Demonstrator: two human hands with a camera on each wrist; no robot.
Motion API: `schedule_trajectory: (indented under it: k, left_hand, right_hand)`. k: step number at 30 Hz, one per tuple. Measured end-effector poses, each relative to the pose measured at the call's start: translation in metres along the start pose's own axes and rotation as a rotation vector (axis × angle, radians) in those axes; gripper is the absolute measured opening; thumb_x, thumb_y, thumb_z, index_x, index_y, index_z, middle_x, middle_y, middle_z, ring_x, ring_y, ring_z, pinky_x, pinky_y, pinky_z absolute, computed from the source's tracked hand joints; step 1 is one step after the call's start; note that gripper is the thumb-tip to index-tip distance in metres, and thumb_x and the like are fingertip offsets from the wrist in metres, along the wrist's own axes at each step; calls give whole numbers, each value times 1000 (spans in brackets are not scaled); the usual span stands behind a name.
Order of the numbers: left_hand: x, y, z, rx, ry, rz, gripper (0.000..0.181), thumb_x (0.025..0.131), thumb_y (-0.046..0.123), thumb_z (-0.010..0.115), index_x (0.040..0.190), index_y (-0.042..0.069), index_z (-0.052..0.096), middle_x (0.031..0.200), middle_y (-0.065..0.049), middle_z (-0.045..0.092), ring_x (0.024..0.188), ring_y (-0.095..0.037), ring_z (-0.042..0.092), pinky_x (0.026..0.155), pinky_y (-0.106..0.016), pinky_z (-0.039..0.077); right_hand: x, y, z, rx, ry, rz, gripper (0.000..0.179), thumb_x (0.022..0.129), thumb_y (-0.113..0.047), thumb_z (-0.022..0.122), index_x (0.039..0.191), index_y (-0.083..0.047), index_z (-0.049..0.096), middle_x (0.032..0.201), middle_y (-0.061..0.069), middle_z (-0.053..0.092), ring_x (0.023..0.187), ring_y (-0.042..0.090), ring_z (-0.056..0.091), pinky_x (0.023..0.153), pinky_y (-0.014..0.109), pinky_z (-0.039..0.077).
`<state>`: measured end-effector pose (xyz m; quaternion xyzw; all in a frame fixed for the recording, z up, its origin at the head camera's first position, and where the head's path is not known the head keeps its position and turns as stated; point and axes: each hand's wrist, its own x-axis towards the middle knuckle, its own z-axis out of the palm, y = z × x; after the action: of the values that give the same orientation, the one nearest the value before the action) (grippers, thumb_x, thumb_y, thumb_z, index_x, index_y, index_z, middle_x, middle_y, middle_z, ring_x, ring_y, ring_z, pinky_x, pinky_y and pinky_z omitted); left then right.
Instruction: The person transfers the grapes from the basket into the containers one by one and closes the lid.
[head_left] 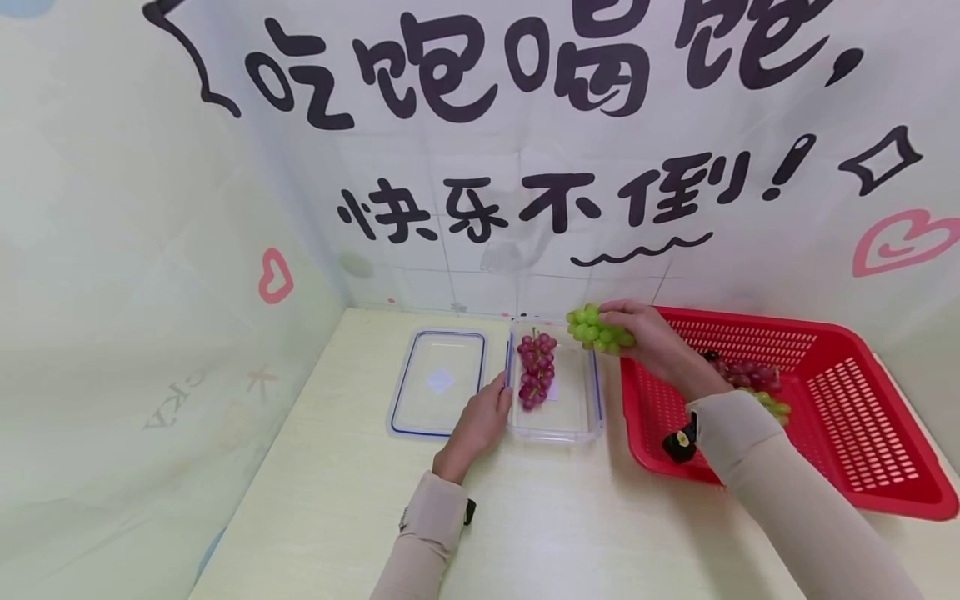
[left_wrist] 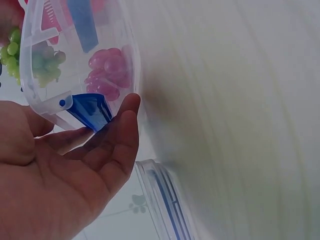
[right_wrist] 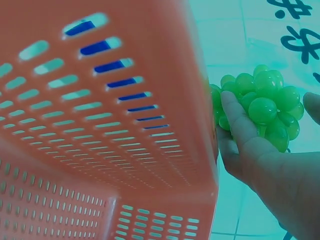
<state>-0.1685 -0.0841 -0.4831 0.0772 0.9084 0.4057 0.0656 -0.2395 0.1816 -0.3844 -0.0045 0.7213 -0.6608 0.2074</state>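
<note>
On my head view, starting at the left: a flat, clear plastic lid with a blue seal [head_left: 438, 385] lies on the pale, wood-grained worktop [head_left: 315, 492], left of centre. Next along, I've got the person's left hand [head_left: 483, 417], beige sleeve rising from the bottom edge. Its grip is loose, fingers touching a blue clip [left_wrist: 90, 111] in the left wrist view. That clip belongs to the clear rectangular plastic box [head_left: 558, 435], right there in the centre, and a purplish-red bunch of grapes [head_left: 537, 367] lies along the box's left side. And here, at the box's upper right corner as I see it, a bright green bunch of grapes [head_left: 596, 330]! The right hand [head_left: 648, 333] has it, grip pinching the bunch between thumb and fingers; how high it is over the rim, I can't tell. Over to the right, the red slotted plastic basket [head_left: 862, 342], with dark red grapes [head_left: 753, 373] and yellowish-green grapes [head_left: 772, 407] inside, partly hidden behind the right sleeve.
</note>
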Motion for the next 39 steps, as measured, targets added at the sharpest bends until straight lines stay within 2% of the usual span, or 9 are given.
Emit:
schedule_trajectory:
  k: [18,29,39]
  left_hand:
    - [0,-3,0,0,3,18,50,109,22,35,152,-3,34,149,-24,46,138,-39,43,114,-50,37]
    - [1,-3,0,-11,-8,6,51,109,24,35,152,-3,33,150,-23,44,139,-39,41,115,-50,36]
    - [1,-1,-1,-19,-8,-5,51,109,25,35,153,-1,32,151,-21,44,140,-37,41,115,-49,36]
  right_hand:
    - [11,7,14,-172,-45,20,49,103,-21,49,146,1,39,143,21,42,119,31,49,97,31,52]
    - [18,10,20,-205,-91,68,47,103,-19,47,145,2,41,145,22,41,125,35,46,110,50,43]
    - [18,9,24,-216,-139,67,52,103,-17,45,149,4,34,151,23,34,135,38,39,115,54,37]
